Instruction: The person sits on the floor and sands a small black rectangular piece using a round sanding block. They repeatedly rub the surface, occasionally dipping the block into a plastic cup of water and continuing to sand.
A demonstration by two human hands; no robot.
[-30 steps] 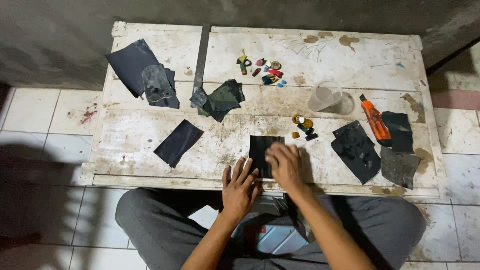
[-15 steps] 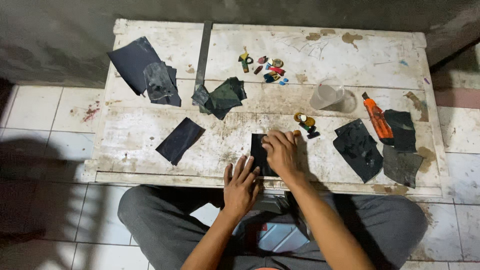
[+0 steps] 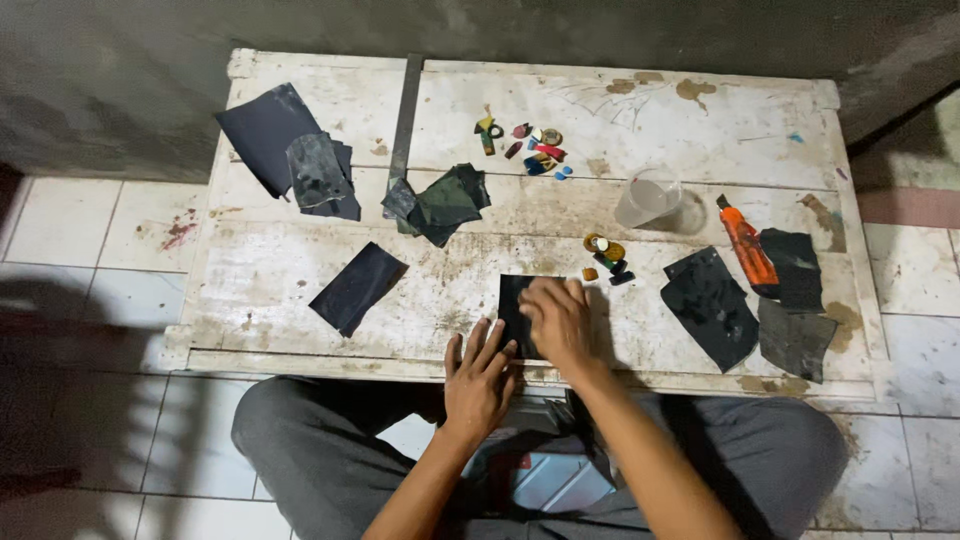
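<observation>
**Hands on dark sheet, table's near edge**

Little has shifted: right hand point(image 3: 558, 318) remains pressed, fingers curled, on the dark rectangular abrasive-looking sheet point(image 3: 514, 312) at six o'clock; left hand point(image 3: 479, 375) lies flat, fingers spread, touching its corner. Scuffed white wooden table point(image 3: 300, 270).

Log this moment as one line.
left hand: flat beside dark sheet | right hand: pressing on dark sheet | surface: worn white table

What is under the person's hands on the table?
A dark rectangular sheet lies flat on the worn white table. The right hand presses on top of it; the left hand rests at its near edge. Whatever lies beneath the right palm is covered.
</observation>
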